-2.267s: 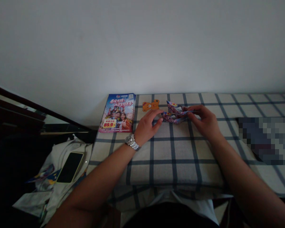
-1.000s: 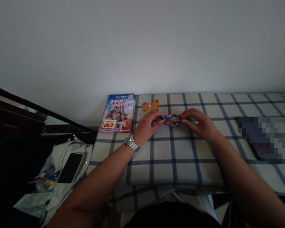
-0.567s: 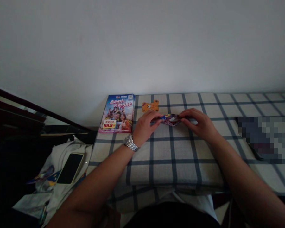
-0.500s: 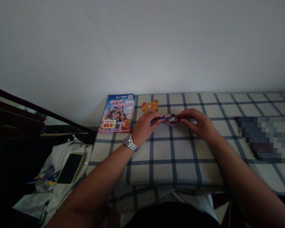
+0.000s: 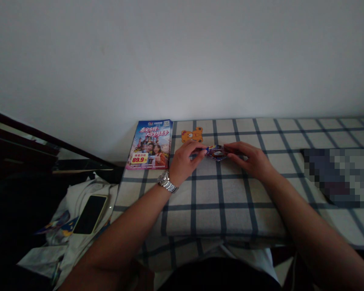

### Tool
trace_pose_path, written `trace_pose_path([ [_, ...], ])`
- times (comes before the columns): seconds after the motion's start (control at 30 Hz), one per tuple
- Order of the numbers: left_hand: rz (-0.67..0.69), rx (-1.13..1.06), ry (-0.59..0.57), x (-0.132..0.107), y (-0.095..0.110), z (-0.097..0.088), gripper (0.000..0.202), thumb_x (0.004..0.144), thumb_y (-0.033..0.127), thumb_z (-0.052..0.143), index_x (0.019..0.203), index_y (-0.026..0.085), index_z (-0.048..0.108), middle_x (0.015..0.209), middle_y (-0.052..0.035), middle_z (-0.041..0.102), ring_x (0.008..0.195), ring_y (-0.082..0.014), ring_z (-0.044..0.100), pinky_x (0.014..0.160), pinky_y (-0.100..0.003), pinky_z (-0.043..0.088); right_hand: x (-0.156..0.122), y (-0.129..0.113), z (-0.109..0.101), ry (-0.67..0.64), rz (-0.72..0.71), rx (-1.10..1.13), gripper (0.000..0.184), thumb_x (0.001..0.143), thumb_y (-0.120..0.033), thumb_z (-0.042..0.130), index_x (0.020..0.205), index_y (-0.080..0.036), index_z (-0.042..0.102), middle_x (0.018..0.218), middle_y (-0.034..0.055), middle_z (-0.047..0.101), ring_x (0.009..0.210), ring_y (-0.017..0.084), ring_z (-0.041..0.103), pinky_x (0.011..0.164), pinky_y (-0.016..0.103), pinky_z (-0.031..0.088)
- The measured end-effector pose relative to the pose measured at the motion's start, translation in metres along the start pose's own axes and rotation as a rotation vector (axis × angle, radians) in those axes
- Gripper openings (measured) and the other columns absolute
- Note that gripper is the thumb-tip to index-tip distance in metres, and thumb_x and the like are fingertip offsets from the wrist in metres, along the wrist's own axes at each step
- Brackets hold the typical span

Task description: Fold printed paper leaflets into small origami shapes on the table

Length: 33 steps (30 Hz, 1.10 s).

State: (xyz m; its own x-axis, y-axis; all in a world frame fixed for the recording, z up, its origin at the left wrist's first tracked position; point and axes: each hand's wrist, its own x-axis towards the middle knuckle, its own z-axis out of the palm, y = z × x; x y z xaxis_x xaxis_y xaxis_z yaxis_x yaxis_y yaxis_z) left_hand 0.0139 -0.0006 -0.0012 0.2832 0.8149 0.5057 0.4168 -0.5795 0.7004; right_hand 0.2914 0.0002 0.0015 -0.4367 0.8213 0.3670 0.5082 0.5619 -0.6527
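Note:
A small folded piece of printed purple and blue paper [image 5: 216, 152] lies on the checked tablecloth [image 5: 224, 194] between my hands. My left hand [image 5: 186, 161], with a metal watch at the wrist, pinches its left end with curled fingers. On the other side, my right hand [image 5: 248, 159] presses and pinches its right end. Both hands rest on the cloth.
A colourful leaflet [image 5: 150, 143] lies at the table's far left corner, with an orange bear-shaped cutout [image 5: 192, 135] beside it. A blurred dark object [image 5: 333, 176] sits on the right. Left of the table, a phone [image 5: 89, 214] lies on white cloth. A wall stands behind.
The paper was a larger, looser open shape; it has been folded down flat and narrower. My hands have drawn closer together around it.

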Motion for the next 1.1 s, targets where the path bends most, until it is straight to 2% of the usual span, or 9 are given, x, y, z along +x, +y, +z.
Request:
trace_pose_path([
  [0.6,-0.120,-0.027,-0.048,0.0007,-0.0026,0.0026,0.008,0.103,0.026,0.063,0.102,0.020,0.069,0.100,-0.0018,0.075,0.090,-0.0143,0.074,0.085,-0.027,0.063,0.0026,0.0006,0.0044,-0.002,0.044,-0.068,0.035,0.104,-0.038,0.059,0.136,-0.025,0.067,0.128,0.0093,0.075,0.114,0.028,0.073,0.098,0.046,0.061],
  [0.77,-0.111,-0.074,-0.064,-0.0010,-0.0019,0.0040,0.012,0.102,0.028,0.066,0.111,0.021,0.067,0.106,-0.0029,0.075,0.092,-0.0138,0.076,0.085,-0.026,0.063,0.0024,-0.0013,0.0062,0.030,0.106,-0.027,0.033,0.103,-0.041,0.062,0.129,-0.025,0.071,0.122,0.0090,0.078,0.109,0.029,0.075,0.095,0.047,0.061],
  [0.9,-0.115,-0.088,-0.042,-0.0021,-0.0002,0.0049,0.016,0.098,0.029,0.071,0.112,0.022,0.068,0.105,-0.0029,0.075,0.092,-0.0147,0.076,0.086,-0.028,0.064,-0.0001,-0.0017,0.0079,0.066,0.206,0.076,0.032,0.103,-0.046,0.060,0.122,-0.025,0.074,0.114,0.0071,0.080,0.103,0.028,0.076,0.091,0.045,0.063],
  [1.0,-0.160,-0.189,-0.012,-0.0019,0.0010,0.0048,0.015,0.098,0.029,0.071,0.111,0.022,0.068,0.106,-0.0026,0.076,0.092,-0.0137,0.076,0.082,-0.025,0.064,-0.0024,-0.0016,0.0082,0.074,0.225,0.177,0.035,0.103,-0.047,0.061,0.130,-0.027,0.070,0.116,0.0070,0.079,0.109,0.028,0.075,0.097,0.046,0.063],
  [1.1,-0.196,-0.277,0.021,-0.0003,-0.0001,0.0040,0.018,0.098,0.032,0.072,0.110,0.021,0.068,0.106,-0.0032,0.076,0.092,-0.0135,0.076,0.082,-0.024,0.063,-0.0027,-0.0035,0.0072,0.041,0.107,0.266,0.052,0.095,-0.044,0.074,0.144,-0.030,0.060,0.131,0.0094,0.070,0.117,0.028,0.073,0.099,0.045,0.065],
])
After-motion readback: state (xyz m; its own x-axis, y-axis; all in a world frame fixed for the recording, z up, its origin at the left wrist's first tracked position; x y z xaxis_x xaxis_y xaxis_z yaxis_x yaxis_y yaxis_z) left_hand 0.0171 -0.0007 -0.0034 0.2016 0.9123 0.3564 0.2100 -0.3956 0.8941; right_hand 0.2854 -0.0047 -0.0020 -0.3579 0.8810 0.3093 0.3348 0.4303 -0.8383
